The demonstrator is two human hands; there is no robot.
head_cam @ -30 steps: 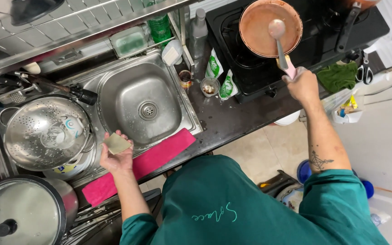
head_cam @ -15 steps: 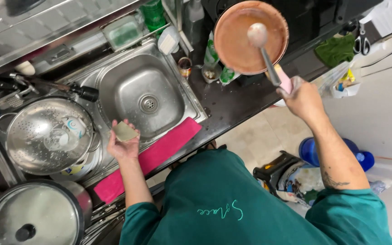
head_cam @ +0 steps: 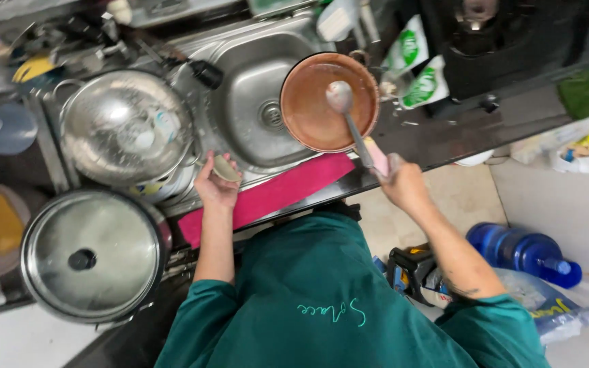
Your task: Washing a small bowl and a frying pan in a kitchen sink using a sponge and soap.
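Beside the sink (head_cam: 253, 102), two green-and-white pouches (head_cam: 414, 68) stand behind the pan (head_cam: 315, 109).

the person wears a loose teal-green short-sleeved top (head_cam: 322, 300) with a small pale cursive marking stitched across the chest, both forearms bare below the sleeves, a dark tattoo showing on the right forearm (head_cam: 459, 289) near the elbow.

A pan (head_cam: 328, 101) with a ladle (head_cam: 349, 123) in it hangs over the sink (head_cam: 253, 88) (right side), a colander (head_cam: 125, 126) sits left of the sink, and a lidded pot (head_cam: 93, 254) lies nearer, below the colander.
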